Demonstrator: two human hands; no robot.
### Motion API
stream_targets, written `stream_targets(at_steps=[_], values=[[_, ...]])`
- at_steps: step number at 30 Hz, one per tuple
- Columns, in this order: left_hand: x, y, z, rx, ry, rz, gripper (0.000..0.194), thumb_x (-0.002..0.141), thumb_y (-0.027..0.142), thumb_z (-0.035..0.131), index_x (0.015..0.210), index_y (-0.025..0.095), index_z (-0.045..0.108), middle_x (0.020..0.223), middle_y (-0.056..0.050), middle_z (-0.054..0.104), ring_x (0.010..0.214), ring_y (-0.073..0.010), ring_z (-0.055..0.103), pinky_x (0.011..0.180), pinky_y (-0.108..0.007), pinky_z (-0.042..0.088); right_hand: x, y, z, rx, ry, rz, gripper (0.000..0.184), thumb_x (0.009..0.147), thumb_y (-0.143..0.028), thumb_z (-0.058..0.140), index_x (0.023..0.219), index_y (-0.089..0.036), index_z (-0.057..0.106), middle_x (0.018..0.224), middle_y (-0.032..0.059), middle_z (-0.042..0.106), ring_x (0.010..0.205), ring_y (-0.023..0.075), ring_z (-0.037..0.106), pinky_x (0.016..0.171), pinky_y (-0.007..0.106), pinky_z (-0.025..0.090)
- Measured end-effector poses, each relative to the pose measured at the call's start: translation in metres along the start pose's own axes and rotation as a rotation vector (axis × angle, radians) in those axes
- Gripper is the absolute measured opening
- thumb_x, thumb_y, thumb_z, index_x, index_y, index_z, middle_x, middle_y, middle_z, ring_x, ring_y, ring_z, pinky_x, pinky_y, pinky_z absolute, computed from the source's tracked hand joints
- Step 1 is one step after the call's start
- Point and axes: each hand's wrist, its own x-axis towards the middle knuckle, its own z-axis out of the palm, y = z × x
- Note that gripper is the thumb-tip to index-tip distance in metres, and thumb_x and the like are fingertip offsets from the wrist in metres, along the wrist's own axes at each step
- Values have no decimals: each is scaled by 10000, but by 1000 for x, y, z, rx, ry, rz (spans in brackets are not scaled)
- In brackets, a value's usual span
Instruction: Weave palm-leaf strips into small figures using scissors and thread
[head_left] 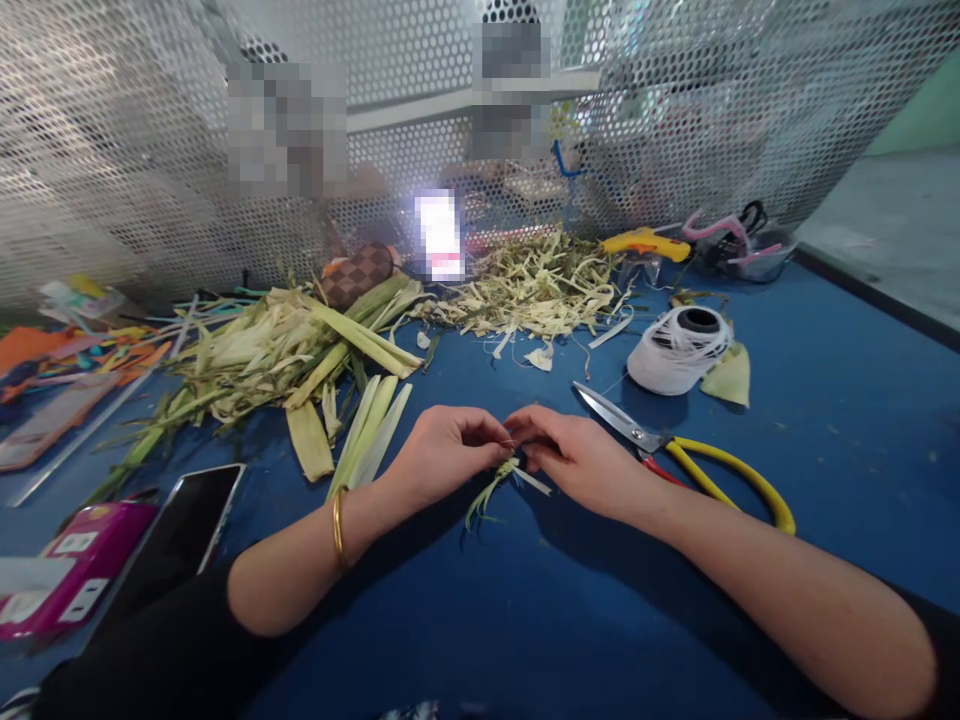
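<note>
My left hand [452, 447] and my right hand [559, 452] meet above the middle of the blue table, fingertips bent and pinched. Between them is a small bundle of pale green husk strips [509, 468], its loose ends fanning down toward me. A fine thread shows faintly at the fingertips, and both hands seem closed on it; the exact grip is partly hidden. Right of my right hand lie scissors [637, 435] with yellow handles, blades apart. Behind them stands a spool of white thread [671, 352] with a black core.
Left are piled corn husks [255, 345] and cut husk pieces [367, 430]. Shredded strips [540, 285] lie at the back near a yellow glue gun [646, 244]. A black phone [187, 520] and a purple packet [97, 560] sit front left. A perforated metal screen [420, 130] closes the far side.
</note>
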Motion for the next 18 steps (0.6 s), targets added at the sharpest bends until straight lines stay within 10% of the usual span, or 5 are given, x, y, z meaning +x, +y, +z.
stream_targets(at_steps=[18], values=[[-11,-14,10,916,207,641,234,936,242,429,864,190,645,822,-52,706,756,-165,616,686,-276,419,-4,0,4,-72,114,-9,243,852,-127,487,1081,-200,522,1001,76,736,885,194,698,730,310,519]])
